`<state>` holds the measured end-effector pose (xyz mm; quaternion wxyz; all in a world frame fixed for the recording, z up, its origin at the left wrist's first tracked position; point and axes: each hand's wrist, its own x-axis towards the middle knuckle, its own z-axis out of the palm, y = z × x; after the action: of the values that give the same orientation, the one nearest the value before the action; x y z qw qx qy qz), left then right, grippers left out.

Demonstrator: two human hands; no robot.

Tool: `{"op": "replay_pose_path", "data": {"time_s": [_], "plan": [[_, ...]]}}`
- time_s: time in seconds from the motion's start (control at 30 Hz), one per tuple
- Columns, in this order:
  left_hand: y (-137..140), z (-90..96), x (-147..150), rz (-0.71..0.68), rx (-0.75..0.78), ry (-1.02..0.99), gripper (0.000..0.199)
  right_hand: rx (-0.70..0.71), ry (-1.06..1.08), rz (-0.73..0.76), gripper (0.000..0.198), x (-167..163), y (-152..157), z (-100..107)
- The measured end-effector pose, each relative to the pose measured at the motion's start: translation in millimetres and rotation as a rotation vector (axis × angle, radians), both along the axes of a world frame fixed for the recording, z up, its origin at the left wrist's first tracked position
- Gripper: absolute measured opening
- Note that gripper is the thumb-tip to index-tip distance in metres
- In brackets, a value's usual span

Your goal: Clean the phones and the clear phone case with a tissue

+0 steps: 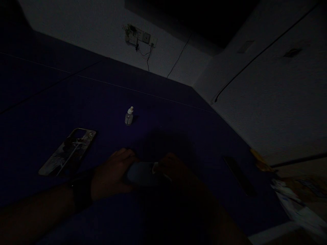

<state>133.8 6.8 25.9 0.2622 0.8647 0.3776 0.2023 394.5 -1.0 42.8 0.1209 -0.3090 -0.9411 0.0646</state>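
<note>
Blue-grey slab [141, 174]: left hand [114, 172] curled around one end; right hand [175, 168] bent over other, grip too dark to tell. Bottle [129, 118] beyond.

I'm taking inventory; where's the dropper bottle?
In the head view, the dropper bottle stands left of centre, beyond the left hand and right of the phone case.

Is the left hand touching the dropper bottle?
Apart: the head view shows a strip of bare blue surface between the left hand and the dropper bottle, which stands upright beyond it.
</note>
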Motion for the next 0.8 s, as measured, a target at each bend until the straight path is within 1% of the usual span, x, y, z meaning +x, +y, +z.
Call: {"op": "replay_pose_path", "data": {"time_s": [0.1, 0.2, 0.33, 0.43, 0.53, 0.67, 0.8], "plan": [[0, -1.0, 0, -0.003, 0.006, -0.012, 0.047, -0.001, 0.053, 0.023, 0.007, -2, 4, -7], [0, -1.8, -1, 0.003, 0.017, -0.023, 0.046, -0.034, 0.08, 0.02, 0.009, -2, 4, -11], [0, -0.8, -1, 0.004, 0.012, 0.001, 0.045, -0.053, 0.075, -0.03, 0.016, 5, -5, -9], [0, -0.5, 0, 0.004, 0.015, -0.003, 0.043, -0.051, 0.053, -0.023, 0.022, 8, -9, -7], [-1, -1.5, -1, 0.014, 0.033, -0.017, 0.043, -0.047, 0.031, -0.044, 0.027, 7, -10, -8], [-1, -1.3, 0, 0.014, 0.025, -0.012, 0.041, -0.032, 0.017, -0.08, 0.028, 3, -10, -11], [0, 1.1, 0, 0.003, 0.01, -0.011, 0.044, -0.023, 0.056, -0.024, 0.025, -2, -13, -7]]}}
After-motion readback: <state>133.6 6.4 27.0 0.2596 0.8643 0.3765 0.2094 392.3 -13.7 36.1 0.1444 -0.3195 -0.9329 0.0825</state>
